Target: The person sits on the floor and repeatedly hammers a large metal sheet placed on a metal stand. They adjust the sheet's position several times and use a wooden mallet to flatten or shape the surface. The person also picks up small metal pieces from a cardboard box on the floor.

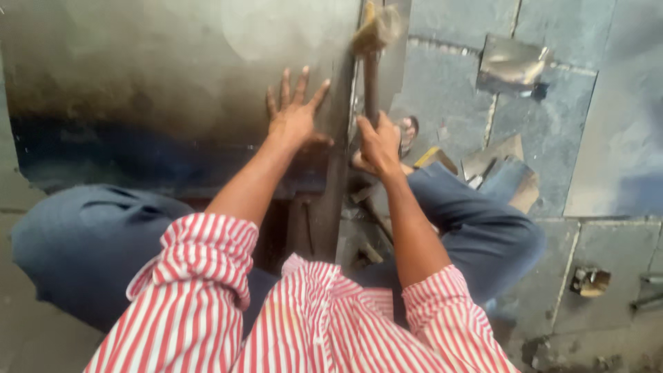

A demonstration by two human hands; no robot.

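A large sheet of metal (159, 90) fills the upper left of the frame, dull grey with a dark, scorched-looking band across its lower part, and its right edge runs down the middle of the picture along a narrow metal bar (336, 186). Right of it lies a floor of grey stone slabs (552, 131), and a second flat sheet (621, 124) takes up the right edge of the frame. The person sits low, blue trouser knees at centre left and centre right, red-and-white striped sleeves along the bottom. The left hand (295, 114) lies flat on the big sheet just left of its edge — fingers spread wide, holding nothing. The right hand (378, 144), just right of centre, is closed around the dark handle of a mallet (373, 41), whose blurred pale head sits at the top centre of the frame, over the sheet's edge. Smaller offcuts of shiny metal (511, 65) lie on the slabs at upper right and centre right, and a small crumpled scrap (589, 281) rests at lower right — too small to tell more
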